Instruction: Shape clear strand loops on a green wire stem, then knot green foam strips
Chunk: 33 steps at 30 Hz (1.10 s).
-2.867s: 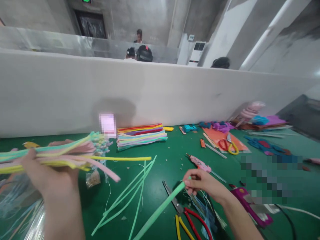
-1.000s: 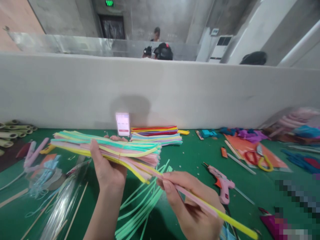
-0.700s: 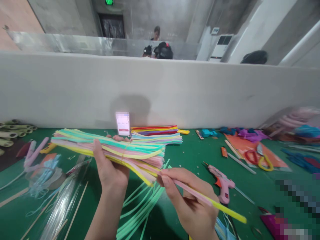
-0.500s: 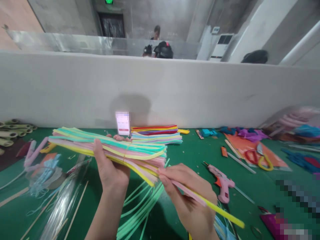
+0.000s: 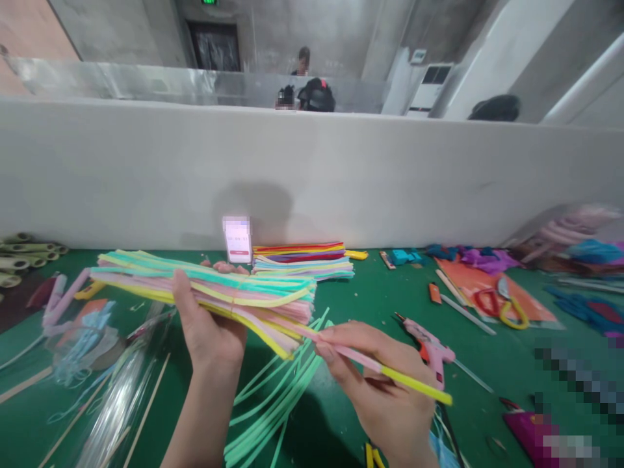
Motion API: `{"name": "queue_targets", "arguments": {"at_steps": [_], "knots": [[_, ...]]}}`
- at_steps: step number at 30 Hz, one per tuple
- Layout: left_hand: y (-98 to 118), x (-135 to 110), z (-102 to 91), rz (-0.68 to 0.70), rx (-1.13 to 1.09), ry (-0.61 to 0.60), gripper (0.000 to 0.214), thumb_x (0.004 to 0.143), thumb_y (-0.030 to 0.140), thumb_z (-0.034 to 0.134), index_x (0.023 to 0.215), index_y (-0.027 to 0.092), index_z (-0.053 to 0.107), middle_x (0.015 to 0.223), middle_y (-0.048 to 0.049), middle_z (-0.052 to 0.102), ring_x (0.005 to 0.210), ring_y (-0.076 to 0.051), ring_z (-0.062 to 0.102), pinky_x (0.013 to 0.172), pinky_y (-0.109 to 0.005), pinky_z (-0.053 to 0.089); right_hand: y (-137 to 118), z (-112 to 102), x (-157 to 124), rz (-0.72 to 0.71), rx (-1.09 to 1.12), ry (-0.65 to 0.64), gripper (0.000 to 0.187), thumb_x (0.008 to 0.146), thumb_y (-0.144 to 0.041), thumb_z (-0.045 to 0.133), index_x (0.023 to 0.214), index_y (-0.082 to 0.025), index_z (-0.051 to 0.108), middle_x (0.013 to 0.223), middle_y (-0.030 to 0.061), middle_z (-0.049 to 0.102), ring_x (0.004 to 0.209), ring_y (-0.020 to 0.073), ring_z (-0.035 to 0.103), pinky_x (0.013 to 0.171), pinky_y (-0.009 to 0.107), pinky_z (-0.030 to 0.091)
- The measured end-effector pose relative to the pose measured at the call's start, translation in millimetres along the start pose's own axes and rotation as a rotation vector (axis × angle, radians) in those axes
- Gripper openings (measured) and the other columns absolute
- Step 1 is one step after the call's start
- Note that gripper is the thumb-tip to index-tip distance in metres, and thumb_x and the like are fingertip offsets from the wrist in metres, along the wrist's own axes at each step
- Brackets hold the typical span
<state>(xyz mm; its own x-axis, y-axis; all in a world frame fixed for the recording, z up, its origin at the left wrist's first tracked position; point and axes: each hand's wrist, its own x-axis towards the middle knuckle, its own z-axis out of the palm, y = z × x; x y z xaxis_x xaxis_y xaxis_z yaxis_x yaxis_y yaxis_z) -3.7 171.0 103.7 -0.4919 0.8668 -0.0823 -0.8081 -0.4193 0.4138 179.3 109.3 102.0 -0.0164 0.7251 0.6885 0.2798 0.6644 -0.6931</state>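
Note:
My left hand (image 5: pixel 212 338) grips a thick bundle of pastel pipe cleaners (image 5: pixel 263 294), in mint, pink, pale yellow and bright yellow, thumb over the top and the bundle lying slantwise across the palm. A thin band seems to circle its middle. Just off the bundle's right end, my right hand (image 5: pixel 385 383) pinches a pink and yellow pipe cleaner (image 5: pixel 361 359) between thumb and forefinger. Its yellow end sticks out past the knuckles, and its other end meets the bundle. Below the hands, loose mint-green pipe cleaners (image 5: pixel 277 416) fan over the green table.
A lit phone (image 5: pixel 237 240) leans against the white partition (image 5: pixel 312 175). Beside it lie more pipe cleaner bundles (image 5: pixel 305 266). To the right are a pink glue gun (image 5: pixel 429 344) and scissors (image 5: pixel 511 312); to the left, clear plastic wrap (image 5: pixel 117 396) and thin sticks (image 5: pixel 149 409).
The gap between my right hand and the bundle's end has widened, with the pinched pipe cleaner drawn slightly outward. Its yellow tail has swung up. The bundle has shifted a little left.

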Motion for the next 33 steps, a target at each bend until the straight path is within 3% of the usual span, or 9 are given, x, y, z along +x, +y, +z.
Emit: {"name": "queue_targets", "arguments": {"at_steps": [7, 13, 18, 26, 33], "knots": [[-0.2, -3.3, 1.7, -0.041, -0.010, -0.006, 0.035, 0.093, 0.054, 0.059, 0.088, 0.020, 0.064, 0.079, 0.0012, 0.065, 0.075, -0.014, 0.068, 0.084, -0.032, 0.060, 2.6, 5.2, 0.3, -0.002, 0.089, 0.019, 0.030, 0.083, -0.004, 0.075, 0.099, -0.030, 0.076, 0.086, -0.0060, 0.081, 0.075, 0.0118, 0.076, 0.071, 0.021, 0.062], [-4.7, -6.2, 2.4, -0.057, -0.021, -0.021, 0.034, 0.088, 0.052, 0.069, 0.091, 0.019, 0.063, 0.081, 0.0012, 0.064, 0.076, -0.014, 0.067, 0.086, -0.033, 0.060, 6.9, 8.1, 1.3, -0.035, 0.172, 0.010, 0.035, 0.082, -0.002, 0.075, 0.104, -0.030, 0.078, 0.088, -0.0024, 0.079, 0.076, 0.0134, 0.073, 0.070, 0.025, 0.061], [-4.1, -7.2, 2.9, -0.026, -0.022, -0.018, 0.034, 0.087, 0.053, 0.069, 0.091, 0.019, 0.064, 0.079, 0.0010, 0.065, 0.076, -0.015, 0.068, 0.086, -0.033, 0.059, 7.7, 6.6, 2.0, -0.011, 0.126, 0.022, 0.027, 0.083, -0.006, 0.078, 0.099, -0.027, 0.081, 0.085, -0.0009, 0.072, 0.072, 0.0114, 0.068, 0.064, 0.023, 0.058], [-3.3, -5.4, -0.1, -0.016, -0.016, -0.041, 0.035, 0.087, 0.052, 0.071, 0.091, 0.018, 0.066, 0.080, 0.0005, 0.066, 0.078, -0.014, 0.068, 0.089, -0.033, 0.057, 6.0, -1.0, 2.1, -0.088, 0.083, -0.009, 0.030, 0.083, -0.001, 0.073, 0.100, -0.025, 0.077, 0.086, -0.0039, 0.079, 0.077, 0.0110, 0.072, 0.075, 0.019, 0.060], [-8.8, -7.2, 0.4, -0.024, -0.008, -0.028, 0.036, 0.084, 0.054, 0.074, 0.091, 0.020, 0.066, 0.081, 0.0020, 0.066, 0.078, -0.014, 0.067, 0.092, -0.034, 0.054, 13.3, 3.3, -0.2, -0.070, 0.151, -0.025, 0.036, 0.084, 0.002, 0.071, 0.106, -0.026, 0.078, 0.090, -0.0014, 0.078, 0.079, 0.0121, 0.071, 0.071, 0.023, 0.058]]}}
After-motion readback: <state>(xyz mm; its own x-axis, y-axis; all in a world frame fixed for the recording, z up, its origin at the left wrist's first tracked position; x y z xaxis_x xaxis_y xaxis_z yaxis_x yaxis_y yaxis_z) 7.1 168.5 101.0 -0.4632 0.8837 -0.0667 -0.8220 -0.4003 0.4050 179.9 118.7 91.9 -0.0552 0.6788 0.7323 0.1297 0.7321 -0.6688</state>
